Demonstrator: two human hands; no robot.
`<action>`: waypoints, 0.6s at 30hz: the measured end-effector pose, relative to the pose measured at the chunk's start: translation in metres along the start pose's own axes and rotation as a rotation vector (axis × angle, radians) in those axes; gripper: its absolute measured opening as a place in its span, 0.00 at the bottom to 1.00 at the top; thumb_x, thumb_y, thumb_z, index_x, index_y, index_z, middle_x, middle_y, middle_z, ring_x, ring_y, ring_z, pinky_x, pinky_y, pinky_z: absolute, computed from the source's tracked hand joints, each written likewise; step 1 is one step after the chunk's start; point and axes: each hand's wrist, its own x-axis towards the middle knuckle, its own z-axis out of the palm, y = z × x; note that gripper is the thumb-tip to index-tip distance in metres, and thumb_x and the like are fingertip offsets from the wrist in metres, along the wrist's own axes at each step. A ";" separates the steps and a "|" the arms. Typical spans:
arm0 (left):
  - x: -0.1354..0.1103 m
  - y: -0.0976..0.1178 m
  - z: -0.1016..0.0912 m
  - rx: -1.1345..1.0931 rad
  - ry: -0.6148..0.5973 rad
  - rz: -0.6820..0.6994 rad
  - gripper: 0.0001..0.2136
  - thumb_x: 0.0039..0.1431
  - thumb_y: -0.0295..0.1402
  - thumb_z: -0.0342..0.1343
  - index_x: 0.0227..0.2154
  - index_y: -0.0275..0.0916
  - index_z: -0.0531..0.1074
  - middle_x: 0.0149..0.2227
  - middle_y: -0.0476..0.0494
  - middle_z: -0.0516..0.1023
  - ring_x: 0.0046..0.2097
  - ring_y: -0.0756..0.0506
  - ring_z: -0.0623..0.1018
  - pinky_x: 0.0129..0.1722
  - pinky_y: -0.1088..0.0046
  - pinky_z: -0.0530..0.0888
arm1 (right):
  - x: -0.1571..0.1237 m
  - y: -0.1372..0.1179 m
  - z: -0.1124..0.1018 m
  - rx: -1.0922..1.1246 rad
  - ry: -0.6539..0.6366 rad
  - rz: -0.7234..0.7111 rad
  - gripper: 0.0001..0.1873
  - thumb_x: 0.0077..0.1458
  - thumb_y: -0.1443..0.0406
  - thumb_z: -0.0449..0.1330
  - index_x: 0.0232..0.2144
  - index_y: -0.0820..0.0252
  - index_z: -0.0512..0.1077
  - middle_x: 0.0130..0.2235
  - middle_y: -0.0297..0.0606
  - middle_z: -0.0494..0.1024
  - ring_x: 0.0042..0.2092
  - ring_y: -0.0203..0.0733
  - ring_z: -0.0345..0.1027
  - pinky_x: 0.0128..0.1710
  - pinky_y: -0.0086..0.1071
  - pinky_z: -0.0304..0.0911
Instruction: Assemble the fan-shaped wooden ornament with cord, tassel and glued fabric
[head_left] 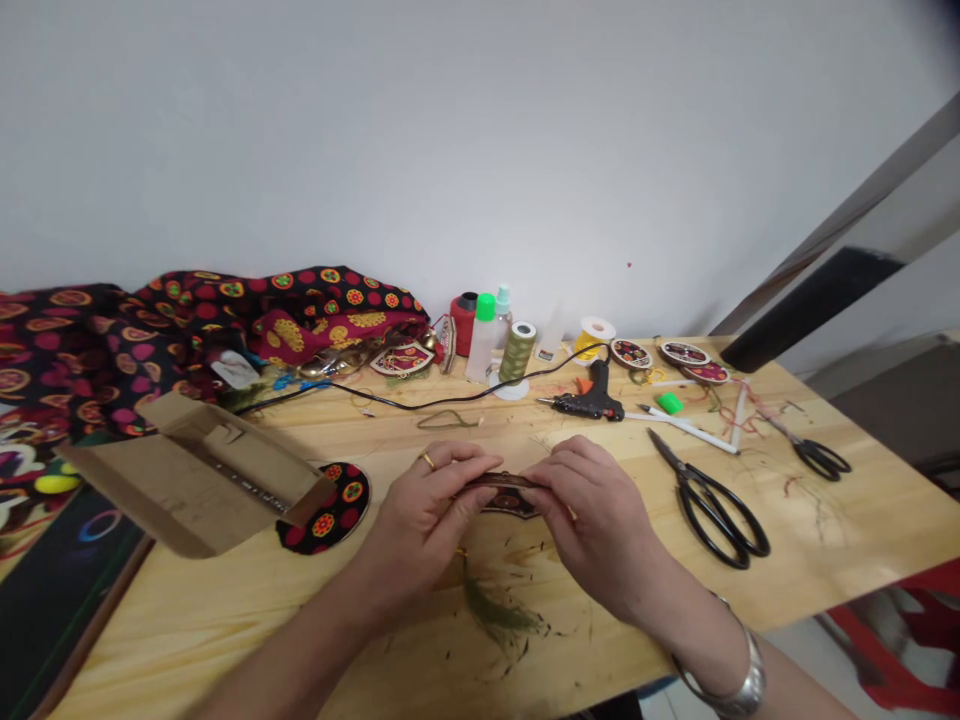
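My left hand [427, 510] and my right hand [600, 525] pinch the two ends of a small dark patterned fabric ornament [510, 500] with a pale edging. It is held up over the middle of the table, tilted so that its long edge shows; my fingers cover both its ends. Below it hangs or lies a green thread tassel [495, 605] with a yellow bit at its top; whether it is joined to the ornament I cannot tell. Left of my left hand, a round patterned fabric piece [337, 510] lies partly under an open cardboard box [225, 480].
Black-handled scissors [720, 510] lie right of my right hand, with smaller scissors [817, 455] beyond. Behind my hands are a glue gun [592, 398] with its cord, a green thread spool [519, 355] and bottles. Patterned cloth [150, 330] is heaped at the back left.
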 end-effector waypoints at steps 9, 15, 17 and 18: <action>0.003 0.002 -0.003 0.327 0.045 0.283 0.10 0.56 0.23 0.53 0.38 0.41 0.73 0.36 0.45 0.75 0.45 0.44 0.66 0.46 0.63 0.67 | -0.008 -0.012 0.007 -0.271 -0.017 -0.129 0.06 0.53 0.73 0.55 0.31 0.62 0.71 0.29 0.37 0.73 0.34 0.43 0.58 0.32 0.37 0.51; 0.004 0.004 -0.004 0.321 0.043 0.342 0.11 0.56 0.21 0.52 0.38 0.41 0.73 0.36 0.46 0.76 0.44 0.45 0.66 0.45 0.64 0.67 | -0.011 -0.020 -0.003 -0.216 -0.087 -0.076 0.05 0.54 0.71 0.56 0.31 0.61 0.72 0.28 0.37 0.73 0.35 0.43 0.60 0.34 0.38 0.55; 0.003 0.004 -0.006 0.284 0.013 0.317 0.12 0.56 0.21 0.52 0.38 0.42 0.73 0.36 0.46 0.76 0.45 0.45 0.65 0.46 0.65 0.66 | -0.008 -0.020 -0.013 -0.069 -0.136 -0.005 0.06 0.55 0.66 0.57 0.35 0.60 0.72 0.31 0.38 0.74 0.36 0.43 0.62 0.36 0.37 0.57; 0.003 0.004 -0.007 0.255 -0.006 0.303 0.12 0.56 0.21 0.53 0.39 0.43 0.73 0.37 0.47 0.75 0.46 0.45 0.64 0.47 0.64 0.65 | -0.006 -0.018 -0.018 0.042 -0.176 0.048 0.10 0.55 0.63 0.58 0.39 0.59 0.72 0.34 0.39 0.75 0.39 0.43 0.63 0.38 0.37 0.59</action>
